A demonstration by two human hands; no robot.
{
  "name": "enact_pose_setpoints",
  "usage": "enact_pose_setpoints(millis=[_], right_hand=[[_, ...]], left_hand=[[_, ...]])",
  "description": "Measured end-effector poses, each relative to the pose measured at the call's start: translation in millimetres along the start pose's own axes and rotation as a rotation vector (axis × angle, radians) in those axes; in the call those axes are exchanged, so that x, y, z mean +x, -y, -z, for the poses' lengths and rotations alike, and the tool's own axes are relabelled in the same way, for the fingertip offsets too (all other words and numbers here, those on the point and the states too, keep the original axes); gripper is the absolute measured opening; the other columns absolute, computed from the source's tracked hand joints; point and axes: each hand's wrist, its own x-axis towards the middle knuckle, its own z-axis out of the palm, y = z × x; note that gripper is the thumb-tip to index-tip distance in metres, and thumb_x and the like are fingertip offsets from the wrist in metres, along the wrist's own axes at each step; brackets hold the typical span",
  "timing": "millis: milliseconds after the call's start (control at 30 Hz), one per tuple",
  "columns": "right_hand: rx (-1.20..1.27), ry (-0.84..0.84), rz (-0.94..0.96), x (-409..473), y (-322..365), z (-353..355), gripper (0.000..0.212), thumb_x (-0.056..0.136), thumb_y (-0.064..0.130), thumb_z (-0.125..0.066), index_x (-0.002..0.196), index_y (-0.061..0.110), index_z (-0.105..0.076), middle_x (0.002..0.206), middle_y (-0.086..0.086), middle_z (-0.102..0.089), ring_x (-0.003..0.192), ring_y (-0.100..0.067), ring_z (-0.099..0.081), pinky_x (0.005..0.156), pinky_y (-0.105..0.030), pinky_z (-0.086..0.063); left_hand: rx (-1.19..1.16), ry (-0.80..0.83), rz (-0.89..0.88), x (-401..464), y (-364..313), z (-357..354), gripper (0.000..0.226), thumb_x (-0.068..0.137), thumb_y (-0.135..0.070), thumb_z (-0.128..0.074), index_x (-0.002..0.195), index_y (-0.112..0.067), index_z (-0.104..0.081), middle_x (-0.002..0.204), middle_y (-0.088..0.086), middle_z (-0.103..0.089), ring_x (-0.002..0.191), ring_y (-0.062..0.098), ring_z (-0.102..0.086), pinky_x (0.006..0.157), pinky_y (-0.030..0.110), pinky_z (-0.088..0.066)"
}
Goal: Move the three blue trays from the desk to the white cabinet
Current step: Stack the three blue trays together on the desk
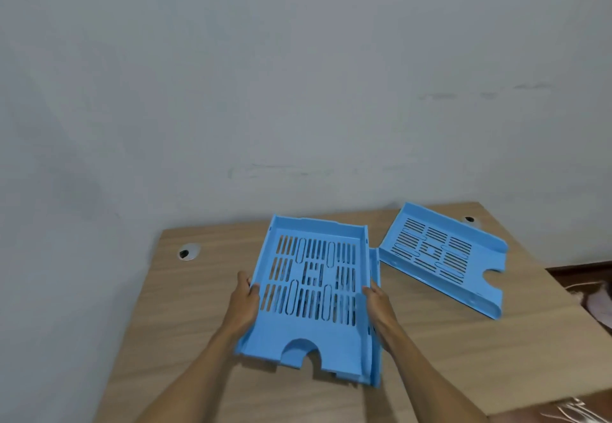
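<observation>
A slotted blue tray (308,333) is held over the wooden desk (159,306), tilted slightly. My left hand (245,303) grips its left wall and my right hand (379,306) grips its right wall. A second blue tray (375,366) lies right under it, only its right edge showing. A third blue tray (470,287) lies on the desk at the right, turned at an angle, apart from both hands. No white cabinet is in view.
The desk stands against a pale wall (298,74). Two round cable holes sit in the desk, one at the left (188,253) and one at the far right (469,219). Beyond the desk's right edge lies clutter with pinkish cloth (596,300).
</observation>
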Motion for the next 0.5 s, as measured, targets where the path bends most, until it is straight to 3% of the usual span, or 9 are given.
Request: enact_pose_setpoints(millis=[100,167,233,333,433,500], right_hand=[[0.01,-0.009,0.006,5,-14,16,0.046,0.105,0.017,-0.035,0.151,0.014,-0.038,0.153,-0.007,-0.045,0.136,-0.028,-0.046,0.118,-0.046,-0.031],[0.014,-0.023,0.007,5,-23,21,0.042,0.105,0.016,-0.035,0.146,0.018,-0.046,0.143,-0.006,-0.055,0.106,-0.016,-0.06,0.109,-0.044,-0.04],[0.022,-0.05,0.006,5,-31,21,0.04,0.104,0.017,-0.035,0.141,0.021,-0.051,0.13,-0.005,-0.062,0.085,-0.002,-0.055,0.096,-0.038,-0.045],[0.016,-0.081,-0.009,8,-39,20,0.041,0.105,0.018,-0.036,0.143,0.021,-0.049,0.121,0.001,-0.061,0.09,-0.009,-0.057,0.093,-0.033,-0.043],[0.041,-0.115,-0.014,12,-40,17,0.04,0.105,0.017,-0.036,0.143,0.021,-0.049,0.115,0.003,-0.061,0.086,-0.004,-0.056,0.091,-0.031,-0.043],[0.065,-0.135,-0.022,14,-39,15,0.039,0.105,0.018,-0.037,0.142,0.022,-0.05,0.12,0.001,-0.062,0.091,-0.01,-0.057,0.092,-0.03,-0.042]], left_hand=[[0.029,-0.005,0.017,-1,2,-24,0.013,0.103,-0.02,-0.033,0.09,-0.021,-0.035,0.084,0.016,-0.064,0.06,0.023,-0.07,0.052,0.036,-0.059],[0.041,0.001,0.032,-1,5,-34,0.011,0.103,-0.021,-0.033,0.093,-0.019,-0.036,0.087,0.019,-0.065,0.065,0.028,-0.07,0.056,0.041,-0.061],[0.041,0.008,0.04,0,9,-40,0.011,0.103,-0.021,-0.033,0.093,-0.018,-0.036,0.086,0.019,-0.065,0.06,0.022,-0.068,0.052,0.035,-0.059],[0.048,0.007,0.035,6,11,-46,0.013,0.103,-0.02,-0.035,0.091,-0.017,-0.036,0.08,0.015,-0.063,0.05,0.01,-0.065,0.045,0.023,-0.052],[0.032,0.006,0.045,13,14,-49,0.011,0.103,-0.02,-0.036,0.092,-0.016,-0.038,0.082,0.017,-0.066,0.058,0.02,-0.068,0.048,0.029,-0.055],[0.032,0.013,0.047,16,15,-49,0.011,0.103,-0.022,-0.037,0.092,-0.018,-0.038,0.081,0.016,-0.067,0.056,0.019,-0.067,0.048,0.03,-0.055]])
